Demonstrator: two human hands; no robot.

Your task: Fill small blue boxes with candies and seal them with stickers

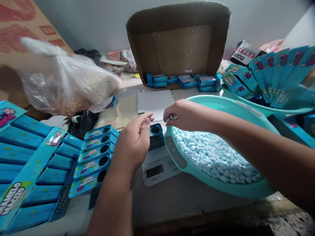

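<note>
My left hand (pixel 136 141) stands with its fingers stretched out beside a small blue box (pixel 157 143) that has a round hole in its top. The hand covers part of the box, so I cannot tell whether they touch. That box is on a white digital scale (pixel 161 172), whose display I cannot read. Closed above the near-left rim of a turquoise tub (pixel 216 188), my right hand (pixel 180 113) holds a few pale candies (pixel 173 116). Many light blue candies (pixel 216 157) fill the tub's bottom.
Blue boxes with round holes (pixel 92 151) stand in a row at left, beside larger stacked packs (pixel 31 164). An upright cardboard box (pixel 172 46) with small blue packs is behind. A tied plastic bag (pixel 91 78) lies back left; another turquoise tub (pixel 285 111) holds packs at right.
</note>
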